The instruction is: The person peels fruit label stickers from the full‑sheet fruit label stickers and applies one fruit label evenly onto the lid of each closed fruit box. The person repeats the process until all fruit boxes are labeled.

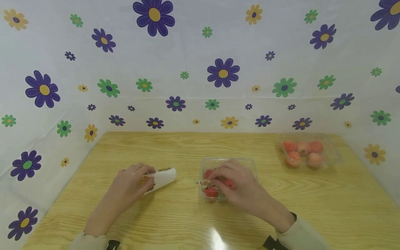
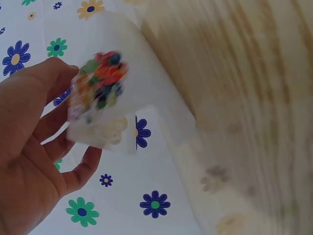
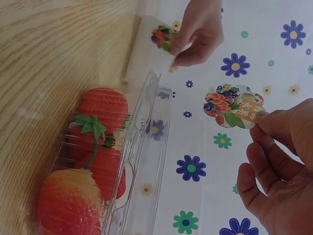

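Observation:
In the head view my left hand (image 1: pixel 129 185) grips a white roll of stickers (image 1: pixel 165 177). The left wrist view shows a colourful fruit-print sticker (image 2: pixel 100 81) on its backing, near my thumb. My right hand (image 1: pixel 245 189) pinches a single scalloped fruit-label sticker (image 3: pixel 234 105) by its edge, between thumb and finger. This sticker is above a clear plastic box (image 1: pixel 254 168) that holds red strawberries (image 3: pixel 100 107), some with green leaves. In the right wrist view, the box's clear rim (image 3: pixel 142 156) stands between the strawberries and my right hand, which looks apart from it.
A second clear plastic box (image 1: pixel 332 147) with several pinkish-red round fruits (image 1: pixel 303 148) stands at the back right of the wood-grain table (image 1: pixel 175 225). A white cloth (image 1: pixel 187 52) with purple, green and yellow flowers encloses the back and sides.

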A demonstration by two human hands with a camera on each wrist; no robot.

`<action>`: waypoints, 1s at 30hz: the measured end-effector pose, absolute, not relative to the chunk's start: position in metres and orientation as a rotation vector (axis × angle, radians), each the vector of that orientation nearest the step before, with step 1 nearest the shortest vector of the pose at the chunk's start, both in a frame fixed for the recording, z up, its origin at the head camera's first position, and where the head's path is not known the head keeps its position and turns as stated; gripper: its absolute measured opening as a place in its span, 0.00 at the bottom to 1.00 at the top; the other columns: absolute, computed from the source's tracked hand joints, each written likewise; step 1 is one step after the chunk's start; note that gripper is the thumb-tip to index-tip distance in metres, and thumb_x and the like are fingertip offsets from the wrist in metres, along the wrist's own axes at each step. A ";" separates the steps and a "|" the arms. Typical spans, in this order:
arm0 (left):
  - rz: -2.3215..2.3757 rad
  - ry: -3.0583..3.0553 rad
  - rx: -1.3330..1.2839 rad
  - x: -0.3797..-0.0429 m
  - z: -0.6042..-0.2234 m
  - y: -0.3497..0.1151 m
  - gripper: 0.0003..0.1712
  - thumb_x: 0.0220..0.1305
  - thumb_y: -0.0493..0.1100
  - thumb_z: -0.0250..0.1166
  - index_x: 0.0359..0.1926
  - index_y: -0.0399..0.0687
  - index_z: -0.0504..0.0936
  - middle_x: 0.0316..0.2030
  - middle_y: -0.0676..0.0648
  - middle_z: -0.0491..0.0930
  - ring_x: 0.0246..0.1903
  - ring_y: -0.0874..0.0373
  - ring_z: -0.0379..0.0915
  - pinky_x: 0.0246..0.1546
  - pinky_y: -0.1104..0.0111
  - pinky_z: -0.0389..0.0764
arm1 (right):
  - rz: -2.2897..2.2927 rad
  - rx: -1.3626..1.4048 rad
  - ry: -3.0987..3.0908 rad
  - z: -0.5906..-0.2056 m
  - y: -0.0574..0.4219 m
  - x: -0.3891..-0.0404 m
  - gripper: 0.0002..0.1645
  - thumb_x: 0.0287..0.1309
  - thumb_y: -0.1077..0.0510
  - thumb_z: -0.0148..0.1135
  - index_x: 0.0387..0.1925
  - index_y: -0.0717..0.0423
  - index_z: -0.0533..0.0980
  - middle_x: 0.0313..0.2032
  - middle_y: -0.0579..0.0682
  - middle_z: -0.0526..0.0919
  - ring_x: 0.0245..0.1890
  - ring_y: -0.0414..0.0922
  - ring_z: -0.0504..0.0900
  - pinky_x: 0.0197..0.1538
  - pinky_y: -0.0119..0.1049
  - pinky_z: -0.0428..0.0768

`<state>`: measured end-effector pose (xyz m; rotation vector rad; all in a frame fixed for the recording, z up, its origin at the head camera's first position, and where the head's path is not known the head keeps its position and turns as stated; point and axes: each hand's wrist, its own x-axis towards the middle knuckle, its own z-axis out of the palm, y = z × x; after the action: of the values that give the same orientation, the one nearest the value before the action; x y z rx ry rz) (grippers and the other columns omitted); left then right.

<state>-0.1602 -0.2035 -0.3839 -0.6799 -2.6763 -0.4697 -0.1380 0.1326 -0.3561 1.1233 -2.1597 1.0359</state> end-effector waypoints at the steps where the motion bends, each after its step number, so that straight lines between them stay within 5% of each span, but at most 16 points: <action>1: -0.448 -2.678 -0.677 -0.161 -0.386 -0.204 0.08 0.63 0.37 0.72 0.43 0.48 0.86 0.43 0.47 0.88 0.43 0.49 0.84 0.42 0.46 0.80 | 1.041 1.121 -2.166 -0.356 0.134 -0.138 0.13 0.51 0.72 0.74 0.35 0.54 0.84 0.36 0.45 0.88 0.38 0.39 0.80 0.40 0.28 0.79; 13: -0.473 -2.597 -0.711 -0.167 -0.393 -0.197 0.06 0.61 0.38 0.72 0.39 0.51 0.86 0.41 0.50 0.88 0.39 0.53 0.83 0.43 0.47 0.80 | 1.031 1.078 -2.222 -0.360 0.143 -0.139 0.12 0.52 0.70 0.74 0.37 0.54 0.85 0.36 0.44 0.88 0.40 0.40 0.82 0.43 0.33 0.82; 20: -0.744 -2.450 -0.973 -0.153 -0.374 -0.158 0.07 0.63 0.35 0.71 0.39 0.52 0.86 0.36 0.58 0.85 0.37 0.66 0.81 0.40 0.65 0.85 | 1.033 1.061 -2.228 -0.362 0.147 -0.139 0.10 0.52 0.69 0.74 0.35 0.55 0.85 0.33 0.43 0.86 0.37 0.38 0.79 0.39 0.32 0.79; 30: -0.950 -2.438 -1.106 -0.140 -0.364 -0.114 0.06 0.66 0.39 0.70 0.41 0.54 0.85 0.36 0.60 0.85 0.37 0.70 0.79 0.40 0.73 0.82 | 1.021 1.082 -2.225 -0.362 0.149 -0.139 0.11 0.51 0.70 0.75 0.35 0.55 0.85 0.33 0.43 0.86 0.36 0.38 0.78 0.37 0.33 0.79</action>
<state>-0.1398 -0.1137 -0.3645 -1.1057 -2.4380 -0.9503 -0.1389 0.1490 -0.3621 1.0817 -2.2250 1.0214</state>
